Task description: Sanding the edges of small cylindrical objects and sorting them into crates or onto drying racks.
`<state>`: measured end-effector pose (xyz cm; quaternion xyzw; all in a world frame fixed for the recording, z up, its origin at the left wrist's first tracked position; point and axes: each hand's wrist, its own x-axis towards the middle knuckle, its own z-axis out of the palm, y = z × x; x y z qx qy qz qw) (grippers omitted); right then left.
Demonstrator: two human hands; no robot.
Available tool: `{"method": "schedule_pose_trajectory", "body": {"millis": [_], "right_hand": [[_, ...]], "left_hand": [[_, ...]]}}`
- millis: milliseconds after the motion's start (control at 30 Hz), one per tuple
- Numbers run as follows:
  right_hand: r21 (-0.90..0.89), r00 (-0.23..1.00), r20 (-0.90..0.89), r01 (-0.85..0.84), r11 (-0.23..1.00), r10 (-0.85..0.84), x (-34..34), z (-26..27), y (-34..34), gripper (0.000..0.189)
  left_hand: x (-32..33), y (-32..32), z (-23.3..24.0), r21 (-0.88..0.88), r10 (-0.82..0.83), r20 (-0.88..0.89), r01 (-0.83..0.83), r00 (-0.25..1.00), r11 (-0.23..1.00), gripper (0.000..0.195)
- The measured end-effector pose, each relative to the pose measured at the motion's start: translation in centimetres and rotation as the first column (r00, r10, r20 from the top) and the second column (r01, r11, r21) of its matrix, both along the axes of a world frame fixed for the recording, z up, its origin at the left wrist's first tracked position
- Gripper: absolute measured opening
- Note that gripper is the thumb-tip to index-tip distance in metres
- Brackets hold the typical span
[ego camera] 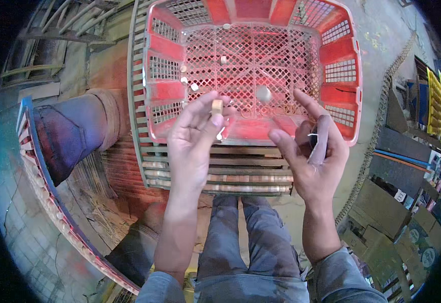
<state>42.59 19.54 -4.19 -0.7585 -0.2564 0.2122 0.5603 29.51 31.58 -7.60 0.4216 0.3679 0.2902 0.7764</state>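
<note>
Between the thumb and fingers of my left hand (195, 140) is a small wooden piece (217, 107), held over the near left part of a red plastic basket (258, 130). My right hand (315, 147) is at the basket's near right side, thumb and index finger apart, with a greyish strip of cloth (320, 142) and something dark at its curled fingers. A pale roundish piece (263, 94) shows, blurred, between the hands; whether it is in the air cannot be told. Several small pale pieces (194, 86) lie in the basket's left part.
The basket rests on a slatted rack (250, 161) whose near slots hold rows of small wooden pieces (243, 188). A curved blue-edged tray (50, 197) with pieces along it stands at left, beside another person's leg (76, 121). Cardboard (383, 212) and yellow packs (440, 102) are at right.
</note>
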Motion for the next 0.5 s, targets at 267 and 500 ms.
{"method": "schedule_pose_trajectory", "body": {"millis": [267, 500], "right_hand": [[-0.230, 0.987, -0.153, 0.005, 0.973, -0.042, -3.6, -1.7, -5.7, 0.024], [-0.219, 0.957, -0.273, -0.163, 0.962, 0.100, -8.5, -2.9, -10.0, 0.025]], "left_hand": [[-1.9, 3.3, -4.4, 0.492, 0.107, -0.448, 0.145, 0.888, 0.858, 0.046], [-5.9, 0.6, -1.2, 0.549, 0.193, -0.299, 0.003, 0.935, 0.836, 0.032]]}}
